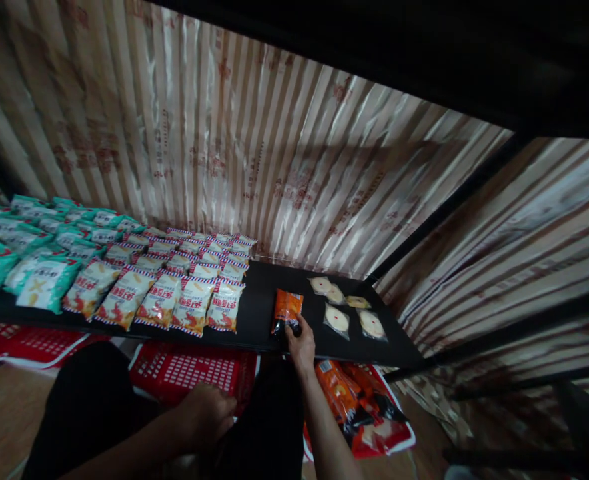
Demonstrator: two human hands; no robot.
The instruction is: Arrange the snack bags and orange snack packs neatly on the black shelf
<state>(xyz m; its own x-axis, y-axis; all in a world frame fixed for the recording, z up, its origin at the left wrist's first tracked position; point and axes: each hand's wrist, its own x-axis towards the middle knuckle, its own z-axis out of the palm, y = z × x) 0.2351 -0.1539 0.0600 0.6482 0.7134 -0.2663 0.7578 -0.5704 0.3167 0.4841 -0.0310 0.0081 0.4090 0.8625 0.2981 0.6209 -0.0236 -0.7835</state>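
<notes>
My right hand (302, 343) pinches the lower edge of an orange snack bag (288, 308), which lies on the black shelf (257, 283). To its right are several clear packets with pale round pieces (337, 319). Left of the orange bag stand rows of white snack bags with red lettering (192, 303) and striped edges. Low in the view, my left hand (205, 415) rests by my knee with its fingers curled; no object shows in it, and the picture is dark there.
Teal-and-white bags (49, 280) crowd the shelf's left end. Below the shelf edge sit red baskets (189, 367), and another basket (408, 445) at the right holds orange bags (338, 393). Printed sheeting (254, 153) hangs behind, and a black post (444, 207) slants at the right.
</notes>
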